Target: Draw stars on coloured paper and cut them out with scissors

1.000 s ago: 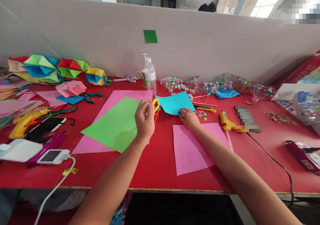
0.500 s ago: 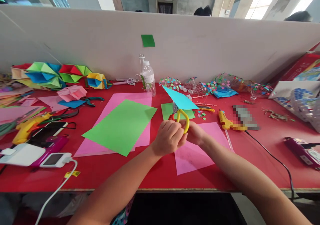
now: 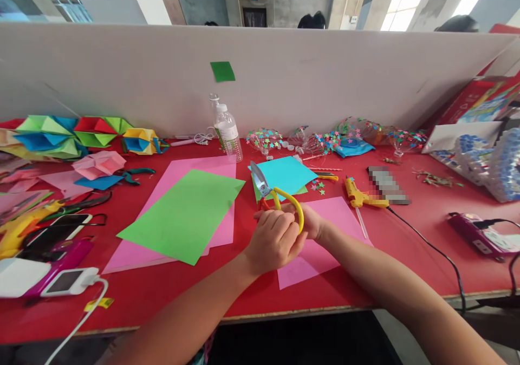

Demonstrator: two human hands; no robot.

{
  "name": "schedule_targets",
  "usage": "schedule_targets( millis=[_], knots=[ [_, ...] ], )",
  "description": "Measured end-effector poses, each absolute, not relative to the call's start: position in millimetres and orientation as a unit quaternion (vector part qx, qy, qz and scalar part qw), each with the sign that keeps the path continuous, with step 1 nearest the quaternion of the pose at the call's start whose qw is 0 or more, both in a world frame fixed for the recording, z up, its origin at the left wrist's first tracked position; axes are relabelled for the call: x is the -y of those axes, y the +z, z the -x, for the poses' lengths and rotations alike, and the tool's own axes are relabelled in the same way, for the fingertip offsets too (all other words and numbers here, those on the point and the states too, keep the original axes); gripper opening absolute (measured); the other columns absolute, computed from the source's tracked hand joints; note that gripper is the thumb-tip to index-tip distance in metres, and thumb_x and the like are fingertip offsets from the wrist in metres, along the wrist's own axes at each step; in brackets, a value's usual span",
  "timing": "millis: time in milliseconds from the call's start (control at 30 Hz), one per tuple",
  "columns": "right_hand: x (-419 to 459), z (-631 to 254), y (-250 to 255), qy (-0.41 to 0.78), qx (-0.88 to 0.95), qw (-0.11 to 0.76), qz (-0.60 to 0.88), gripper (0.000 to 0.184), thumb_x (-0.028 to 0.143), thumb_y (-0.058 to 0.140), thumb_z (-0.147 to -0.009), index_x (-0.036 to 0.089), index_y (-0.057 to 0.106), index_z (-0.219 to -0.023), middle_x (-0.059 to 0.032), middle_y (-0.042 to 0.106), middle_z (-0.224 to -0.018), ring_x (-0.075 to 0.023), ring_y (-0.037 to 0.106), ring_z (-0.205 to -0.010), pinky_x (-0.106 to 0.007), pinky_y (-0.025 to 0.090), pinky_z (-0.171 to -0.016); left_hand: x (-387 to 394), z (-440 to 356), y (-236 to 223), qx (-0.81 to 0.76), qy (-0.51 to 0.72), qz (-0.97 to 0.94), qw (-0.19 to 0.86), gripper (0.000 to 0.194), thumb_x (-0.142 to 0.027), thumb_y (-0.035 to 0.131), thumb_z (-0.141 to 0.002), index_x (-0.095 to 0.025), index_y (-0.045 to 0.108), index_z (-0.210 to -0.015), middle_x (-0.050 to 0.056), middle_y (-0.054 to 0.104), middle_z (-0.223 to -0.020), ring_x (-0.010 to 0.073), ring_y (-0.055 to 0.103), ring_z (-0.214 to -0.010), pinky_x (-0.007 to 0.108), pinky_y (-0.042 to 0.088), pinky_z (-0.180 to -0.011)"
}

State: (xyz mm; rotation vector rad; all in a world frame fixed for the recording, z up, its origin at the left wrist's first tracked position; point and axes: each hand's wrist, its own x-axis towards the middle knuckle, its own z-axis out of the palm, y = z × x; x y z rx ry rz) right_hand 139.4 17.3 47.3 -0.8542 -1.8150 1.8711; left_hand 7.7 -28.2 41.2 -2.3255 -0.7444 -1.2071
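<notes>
A pair of scissors (image 3: 266, 186) with yellow loop handles and a bit of red near the pivot is held up over the table, its blades pointing away and to the left. My left hand (image 3: 272, 240) is closed around the lower part of the handles, knuckles toward me. Behind it my right hand (image 3: 311, 221) is wrapped against the same handles, its fingers largely hidden by the left. Just beyond the blades a light-blue sheet (image 3: 288, 173) lies over a small green sheet (image 3: 258, 194). Under my right forearm lies a pink sheet (image 3: 292, 275).
A large green sheet (image 3: 182, 213) overlaps pink paper (image 3: 138, 240) on the left. Behind stand plastic bottles (image 3: 230, 135). A yellow glue gun (image 3: 357, 194) with a cord lies right; power banks and cables (image 3: 73, 281) sit front left. Folded paper shapes (image 3: 49, 132) line the back left.
The blue sheet, earlier raised at the blades, now lies flat beyond them on the green one. The scissors show clear of paper. My view has shifted slightly to the right.
</notes>
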Motion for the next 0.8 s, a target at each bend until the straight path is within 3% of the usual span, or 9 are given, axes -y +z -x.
schedule_targets(
  millis=[67, 167, 300, 400, 433, 500, 600, 700, 800],
  knots=[
    [-17, -139, 49, 0.731, 0.605, 0.164, 0.271, 0.051, 0.053, 0.028, -0.094, 0.018, 0.064, -0.082, -0.0092, 0.069, -0.080, -0.0213, 0.068, -0.084, -0.037, 0.055, -0.085, 31, -11, 40, 0.259, -0.428, 0.843, 0.197, 0.026, -0.033, 0.050, -0.094, -0.019, 0.058, -0.074, 0.008, 0.058, -0.075, 0.0221, 0.053, -0.072, 0.037, 0.042, -0.067],
    [-14, -138, 49, 0.769, 0.551, 0.180, 0.269, 0.052, 0.067, 0.048, -0.086, 0.018, 0.066, -0.078, -0.0086, 0.070, -0.081, -0.0213, 0.067, -0.081, -0.035, 0.055, -0.079, 32, -8, 39, 0.221, -0.422, 0.858, 0.192, 0.031, -0.041, 0.048, -0.096, -0.016, 0.062, -0.082, 0.010, 0.062, -0.079, 0.0236, 0.056, -0.073, 0.038, 0.041, -0.066],
    [-17, -141, 57, 0.766, 0.513, 0.281, 0.267, 0.037, 0.053, 0.075, -0.072, 0.018, 0.067, -0.079, -0.0026, 0.069, -0.078, -0.0143, 0.064, -0.073, -0.024, 0.051, -0.068, 25, 4, 36, 0.156, -0.456, 0.859, 0.171, 0.018, -0.028, 0.059, -0.092, -0.014, 0.062, -0.102, 0.010, 0.066, -0.091, 0.0236, 0.062, -0.086, 0.038, 0.045, -0.080],
    [-29, -156, 71, 0.695, 0.543, 0.372, 0.289, 0.025, 0.042, 0.068, -0.081, 0.018, 0.064, -0.073, 0.0058, 0.051, -0.047, -0.0095, 0.046, -0.044, -0.024, 0.041, -0.049, 12, 9, 29, 0.239, -0.421, 0.868, 0.113, 0.013, -0.026, 0.054, -0.095, -0.018, 0.061, -0.103, 0.010, 0.068, -0.098, 0.0232, 0.063, -0.094, 0.039, 0.046, -0.086],
    [-33, -164, 74, 0.659, 0.562, 0.395, 0.305, 0.029, 0.039, 0.065, -0.083, 0.019, 0.060, -0.063, 0.0052, 0.049, -0.044, -0.0093, 0.044, -0.042, -0.025, 0.042, -0.050, 5, 10, 25, 0.270, -0.393, 0.874, 0.092, 0.014, -0.025, 0.050, -0.097, -0.019, 0.062, -0.103, 0.010, 0.069, -0.100, 0.0235, 0.064, -0.095, 0.039, 0.047, -0.085],
    [-40, -180, 75, 0.593, 0.600, 0.416, 0.339, 0.044, 0.036, 0.061, -0.086, 0.021, 0.050, -0.047, 0.0029, 0.048, -0.041, -0.0090, 0.044, -0.042, -0.028, 0.046, -0.058, -11, 11, 15, 0.307, -0.353, 0.882, 0.065, 0.018, -0.026, 0.048, -0.099, -0.020, 0.064, -0.105, 0.011, 0.069, -0.109, 0.0251, 0.064, -0.102, 0.041, 0.047, -0.088],
    [-41, -198, 65, 0.573, 0.595, 0.423, 0.372, 0.046, 0.037, 0.061, -0.086, 0.022, 0.050, -0.044, 0.0028, 0.047, -0.041, -0.0104, 0.046, -0.042, -0.030, 0.044, -0.058, -34, 14, -2, 0.364, -0.304, 0.880, 0.024, 0.030, -0.029, 0.048, -0.100, -0.020, 0.058, -0.126, 0.013, 0.066, -0.127, 0.0277, 0.061, -0.117, 0.044, 0.047, -0.097],
    [-33, -205, 46, 0.590, 0.559, 0.419, 0.404, 0.047, 0.042, 0.063, -0.082, 0.023, 0.046, -0.043, 0.0022, 0.046, -0.043, -0.0121, 0.047, -0.041, -0.030, 0.037, -0.049, -48, 20, -15, 0.416, -0.263, 0.870, -0.008, 0.038, -0.032, 0.049, -0.099, -0.020, 0.053, -0.135, 0.010, 0.071, -0.117, 0.0273, 0.065, -0.110, 0.047, 0.046, -0.100],
    [-26, -203, 30, 0.594, 0.541, 0.426, 0.416, 0.046, 0.044, 0.063, -0.083, 0.023, 0.046, -0.045, 0.0014, 0.047, -0.044, -0.0114, 0.044, -0.040, -0.030, 0.031, -0.045, -52, 27, -20, 0.464, -0.239, 0.853, -0.021, 0.042, -0.037, 0.052, -0.097, -0.017, 0.053, -0.135, 0.013, 0.068, -0.122, 0.0308, 0.062, -0.115, 0.053, 0.041, -0.107]
  ],
)
